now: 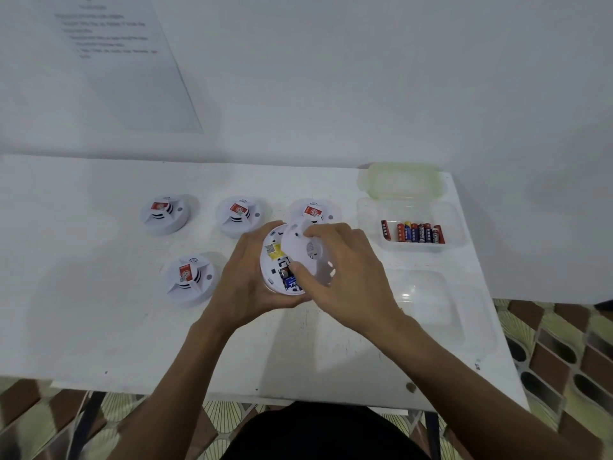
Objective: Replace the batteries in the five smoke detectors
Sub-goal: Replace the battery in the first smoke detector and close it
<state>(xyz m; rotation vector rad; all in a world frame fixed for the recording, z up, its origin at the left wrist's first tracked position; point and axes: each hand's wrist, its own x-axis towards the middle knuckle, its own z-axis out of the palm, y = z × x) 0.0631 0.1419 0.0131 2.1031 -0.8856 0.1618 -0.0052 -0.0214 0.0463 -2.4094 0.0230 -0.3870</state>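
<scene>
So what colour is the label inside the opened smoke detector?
Yellow; the label shows in the head view, inside the detector held by the left hand.

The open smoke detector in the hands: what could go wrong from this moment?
1. The right hand holds the cover tilted over the detector in the left hand; it could slip or go on crooked.
2. The batteries in the clear box are mixed red and blue; a used one might be picked by mistake.

Left hand (247, 277) cradles an opened smoke detector (277, 263); right hand (345, 267) grips its cover (303, 244) above the table (99, 327).
</scene>
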